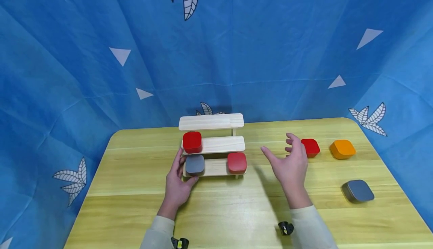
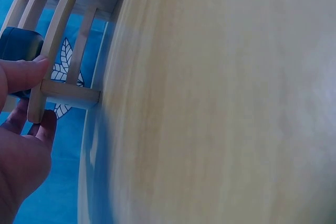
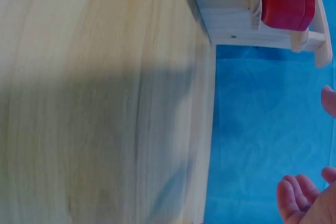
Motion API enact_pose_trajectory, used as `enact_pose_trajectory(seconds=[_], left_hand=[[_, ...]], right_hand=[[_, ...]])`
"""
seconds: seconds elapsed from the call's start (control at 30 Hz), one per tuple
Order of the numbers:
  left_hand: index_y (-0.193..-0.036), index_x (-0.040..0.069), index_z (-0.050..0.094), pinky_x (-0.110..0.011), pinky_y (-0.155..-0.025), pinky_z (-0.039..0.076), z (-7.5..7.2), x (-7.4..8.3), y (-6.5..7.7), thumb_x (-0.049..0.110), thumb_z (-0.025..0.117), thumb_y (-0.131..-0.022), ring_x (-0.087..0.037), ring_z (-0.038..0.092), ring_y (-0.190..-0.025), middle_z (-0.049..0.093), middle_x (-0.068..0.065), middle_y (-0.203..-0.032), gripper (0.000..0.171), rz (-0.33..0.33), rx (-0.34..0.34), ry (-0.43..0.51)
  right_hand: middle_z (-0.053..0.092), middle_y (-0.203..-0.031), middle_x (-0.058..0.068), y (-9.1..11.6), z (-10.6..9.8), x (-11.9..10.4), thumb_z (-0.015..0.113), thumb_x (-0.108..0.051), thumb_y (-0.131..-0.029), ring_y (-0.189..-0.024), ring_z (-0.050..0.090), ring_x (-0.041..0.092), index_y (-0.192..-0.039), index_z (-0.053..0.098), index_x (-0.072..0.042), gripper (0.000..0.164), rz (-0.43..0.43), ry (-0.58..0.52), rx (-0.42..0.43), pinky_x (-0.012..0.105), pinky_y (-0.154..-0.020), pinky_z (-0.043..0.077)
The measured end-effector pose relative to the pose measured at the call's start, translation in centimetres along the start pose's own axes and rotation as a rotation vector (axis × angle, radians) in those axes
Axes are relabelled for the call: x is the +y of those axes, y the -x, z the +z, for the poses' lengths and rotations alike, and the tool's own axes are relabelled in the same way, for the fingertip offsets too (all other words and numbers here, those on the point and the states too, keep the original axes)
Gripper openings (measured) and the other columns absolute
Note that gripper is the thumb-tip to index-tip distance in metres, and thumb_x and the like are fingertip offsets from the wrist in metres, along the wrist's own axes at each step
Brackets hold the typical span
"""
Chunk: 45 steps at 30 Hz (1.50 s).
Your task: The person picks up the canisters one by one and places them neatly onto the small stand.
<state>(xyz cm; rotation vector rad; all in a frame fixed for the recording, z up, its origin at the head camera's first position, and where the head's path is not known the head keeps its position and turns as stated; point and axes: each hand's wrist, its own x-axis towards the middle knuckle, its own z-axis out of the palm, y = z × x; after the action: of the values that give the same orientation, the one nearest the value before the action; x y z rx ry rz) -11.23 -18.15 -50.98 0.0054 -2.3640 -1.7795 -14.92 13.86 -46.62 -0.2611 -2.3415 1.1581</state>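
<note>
My left hand grips the left end of a small three-tier wooden rack. Its thumb lies at the front edge of the lowest shelf, by a dark grey rounded box; in the left wrist view the fingers pass around the shelf end, partly hidden. At the right end of that shelf sits a red box, and another red box stands at the left of the middle shelf. My right hand hovers right of the rack, thumb and fingers spread and holding nothing. Just beyond it lies a third red box.
An orange box and a second dark grey box rest at the right of the wooden table. A blue printed cloth hangs behind the table and along both sides.
</note>
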Motion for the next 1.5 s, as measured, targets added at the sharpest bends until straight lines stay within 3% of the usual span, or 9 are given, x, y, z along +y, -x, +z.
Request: enact_pose_trajectory(seconds=[0.7,1.5], left_hand=[[-0.160,0.030,0.024,-0.041,-0.113,0.030,0.0,0.1,0.1,-0.020,0.075,-0.075,-0.026,0.039,-0.137,0.044,-0.006,-0.147,0.111,-0.013,0.000,-0.013],[-0.160,0.029,0.025,-0.044,-0.114,0.030,0.0,0.2,0.0,-0.020,0.075,-0.076,-0.025,0.039,-0.137,0.044,-0.005,-0.146,0.109,-0.016,0.002,-0.012]], right_hand=[[0.055,-0.121,0.017,-0.6,-1.7,2.4,0.088,-0.042,-0.075,-0.107,0.054,0.036,-0.141,0.047,-0.007,0.085,0.099,0.064,-0.011,0.052,-0.091,0.045],[0.050,-0.134,0.019,-1.3,-3.7,4.8,0.084,-0.044,-0.079,-0.110,0.054,0.040,-0.146,0.041,-0.005,0.088,0.210,0.106,-0.004,0.059,-0.095,0.038]])
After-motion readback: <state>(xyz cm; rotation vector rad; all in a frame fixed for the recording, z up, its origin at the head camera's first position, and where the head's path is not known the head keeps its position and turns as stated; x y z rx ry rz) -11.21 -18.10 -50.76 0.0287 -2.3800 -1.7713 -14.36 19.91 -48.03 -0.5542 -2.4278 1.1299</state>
